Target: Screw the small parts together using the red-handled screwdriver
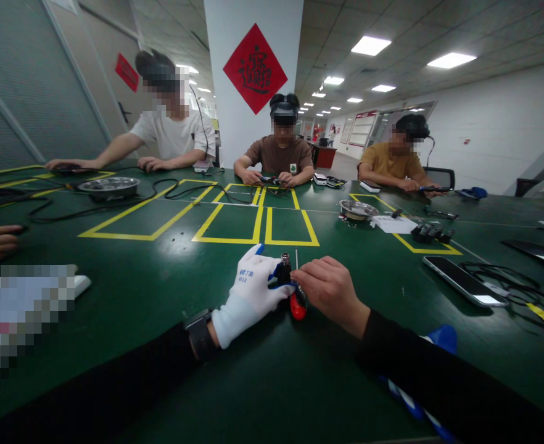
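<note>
Left hand: the left hand [248, 293], in a white glove with blue fingertips, is closed around a small dark part [284, 270] with a metal top, held just above the table.
Right hand: the bare right hand [330, 287] pinches a screwdriver [298, 301] with a red handle; its thin shaft points up beside the part.
Hands: close together, almost touching, near the table's front edge.
Table: a green table [161, 290] marked with yellow tape boxes.
To the right: a phone [464, 280] lies flat, well apart from the hands.
Farther back: a metal bowl [358, 209] and three seated people at work across the table.
</note>
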`<state>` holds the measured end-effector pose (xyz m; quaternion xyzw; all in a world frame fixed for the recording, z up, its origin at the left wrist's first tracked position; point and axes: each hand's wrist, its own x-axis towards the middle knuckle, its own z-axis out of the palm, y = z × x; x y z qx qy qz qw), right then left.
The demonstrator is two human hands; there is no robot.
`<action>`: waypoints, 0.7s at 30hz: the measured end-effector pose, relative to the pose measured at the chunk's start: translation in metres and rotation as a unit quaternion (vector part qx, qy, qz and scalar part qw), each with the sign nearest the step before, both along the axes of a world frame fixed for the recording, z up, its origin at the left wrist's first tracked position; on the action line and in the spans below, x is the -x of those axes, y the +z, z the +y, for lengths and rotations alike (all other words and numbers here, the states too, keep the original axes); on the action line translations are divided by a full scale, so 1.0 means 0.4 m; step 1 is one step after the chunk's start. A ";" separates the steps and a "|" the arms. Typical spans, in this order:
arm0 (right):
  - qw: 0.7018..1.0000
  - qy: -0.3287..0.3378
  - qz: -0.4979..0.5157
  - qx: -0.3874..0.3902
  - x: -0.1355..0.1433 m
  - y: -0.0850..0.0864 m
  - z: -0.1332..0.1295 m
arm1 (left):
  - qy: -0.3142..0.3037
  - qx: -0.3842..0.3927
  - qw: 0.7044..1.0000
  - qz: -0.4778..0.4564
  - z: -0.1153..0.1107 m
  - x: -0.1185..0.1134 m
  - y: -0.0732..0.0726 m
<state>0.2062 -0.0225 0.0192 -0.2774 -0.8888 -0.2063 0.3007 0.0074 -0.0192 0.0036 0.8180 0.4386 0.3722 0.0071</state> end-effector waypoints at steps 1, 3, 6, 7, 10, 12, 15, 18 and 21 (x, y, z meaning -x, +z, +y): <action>1.000 0.001 -0.005 -0.004 -0.002 0.002 0.000 | -0.001 -0.002 1.000 0.001 0.000 0.001 0.000; 1.000 0.006 -0.007 -0.010 -0.004 0.003 0.001 | -0.005 -0.003 1.000 0.002 0.001 0.001 -0.001; 1.000 0.014 0.000 -0.011 -0.005 0.000 0.003 | -0.006 -0.005 1.000 -0.004 0.000 0.002 0.000; 1.000 0.016 0.002 -0.008 -0.005 -0.002 0.004 | -0.006 -0.007 1.000 -0.007 -0.001 0.002 0.001; 1.000 0.019 0.012 0.002 -0.003 -0.005 0.003 | -0.003 -0.016 1.000 -0.011 -0.007 0.001 0.006; 1.000 0.021 0.019 0.010 -0.002 -0.006 0.001 | -0.004 -0.020 1.000 -0.008 -0.011 0.000 0.010; 0.999 0.023 0.022 0.029 -0.001 -0.005 -0.002 | -0.004 -0.024 1.000 -0.007 -0.014 -0.002 0.015; 0.997 0.021 0.045 0.057 0.002 -0.006 -0.002 | -0.004 -0.024 1.000 -0.008 -0.016 -0.003 0.015; 0.992 0.007 0.095 0.084 0.005 -0.006 -0.001 | -0.002 -0.014 1.000 -0.003 -0.019 -0.005 0.013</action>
